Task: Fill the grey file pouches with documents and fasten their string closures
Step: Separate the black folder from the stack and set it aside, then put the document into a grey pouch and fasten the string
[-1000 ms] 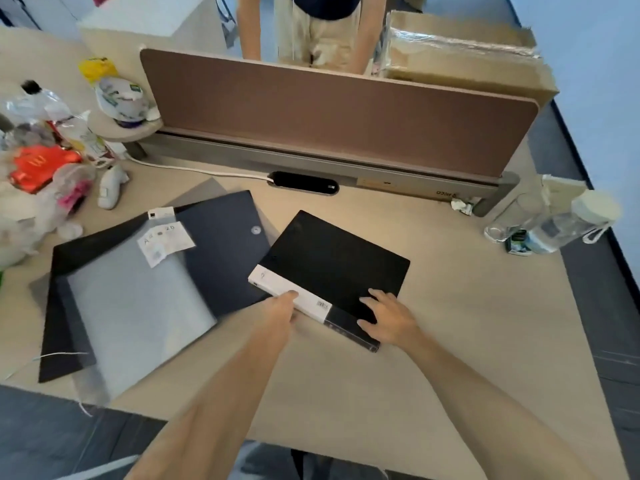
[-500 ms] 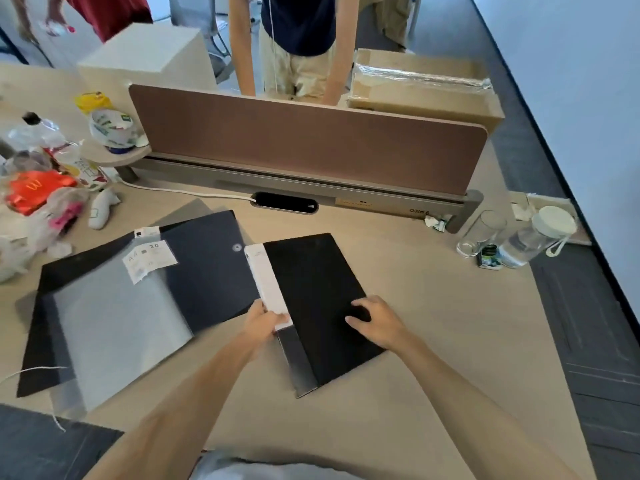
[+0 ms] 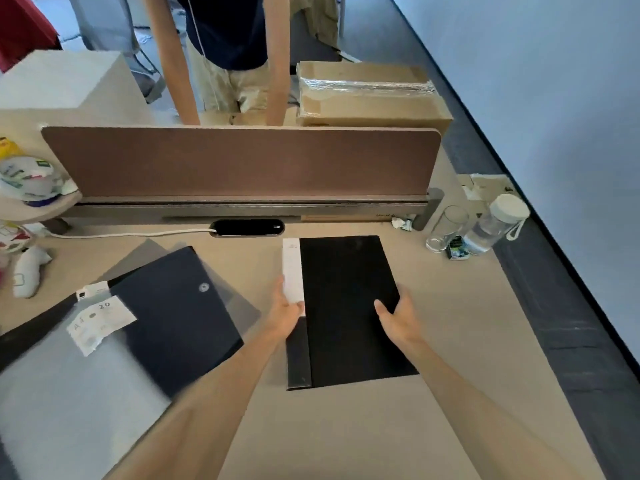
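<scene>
Black folder (image 3: 349,306) centre frame, closed, contents hidden. Left hand (image 3: 285,311) flat-fingered against its white spine (image 3: 292,268); right hand (image 3: 398,318) pinches right edge. Grey pouches (image 3: 69,393) lower left, blurred, contents unclear.

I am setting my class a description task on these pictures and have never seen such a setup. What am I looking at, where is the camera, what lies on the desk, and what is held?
There is no machine: a person works with bare hands. Every picture comes from one camera worn on that person's head, looking down, so both forearms reach in from below. On the desk lies a black folder; the left hand rests against its white-labelled spine and the right hand grips its right edge, thumb on top. To the left lie the grey file pouches, one with a round button. A glass and water bottle stand at the right.
</scene>
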### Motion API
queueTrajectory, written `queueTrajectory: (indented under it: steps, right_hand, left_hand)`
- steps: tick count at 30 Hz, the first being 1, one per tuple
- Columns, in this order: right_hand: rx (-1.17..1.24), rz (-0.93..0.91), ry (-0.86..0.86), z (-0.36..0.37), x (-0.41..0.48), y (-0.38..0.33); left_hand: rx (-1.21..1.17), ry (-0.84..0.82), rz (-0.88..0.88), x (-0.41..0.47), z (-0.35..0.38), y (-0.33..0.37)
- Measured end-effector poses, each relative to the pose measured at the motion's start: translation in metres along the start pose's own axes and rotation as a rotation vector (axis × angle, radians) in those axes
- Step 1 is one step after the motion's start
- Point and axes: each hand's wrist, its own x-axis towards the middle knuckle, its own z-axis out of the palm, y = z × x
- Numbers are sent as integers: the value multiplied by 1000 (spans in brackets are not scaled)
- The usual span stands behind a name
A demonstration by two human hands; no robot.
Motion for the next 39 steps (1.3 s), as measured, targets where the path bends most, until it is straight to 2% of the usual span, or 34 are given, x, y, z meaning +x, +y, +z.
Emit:
queueTrajectory:
  steps: [3, 6, 9, 12, 16, 21, 26, 28, 32, 35, 39]
  right_hand:
    - [-24, 91, 49, -16, 20, 16]
    - [11, 257, 108, -27, 29, 25]
    - [70, 319, 205, -31, 17, 26]
    - [55, 342, 155, -24, -1, 36]
    - [-70, 202, -8, 5, -9, 30]
    - [-182, -29, -238, 47, -17, 13]
    - [-283, -201, -454, 93, -28, 1]
    - [-330, -254, -543, 113, -32, -7]
    - [-320, -254, -650, 146, -52, -24]
    - [-305, -246, -663, 174, -62, -33]
    - [-270, -178, -628, 208, -76, -41]
  left_hand:
    - [121, -84, -16, 20, 21, 5]
    - [194, -183, 18, 33, 38, -1]
    - [249, -222, 6, 45, 44, -13]
    - [294, -235, 23, 49, 42, -27]
    - [306, -159, 89, 34, 33, -27]
    - [393, 12, 14, -1, 3, -51]
    - [483, -31, -20, -51, -42, -77]
    - [530, 28, -25, -69, -66, -87]
    - [503, 167, -113, -108, -106, -103]
    - [469, 250, -168, -124, -135, -114]
    - [495, 203, -171, -134, -169, -126]
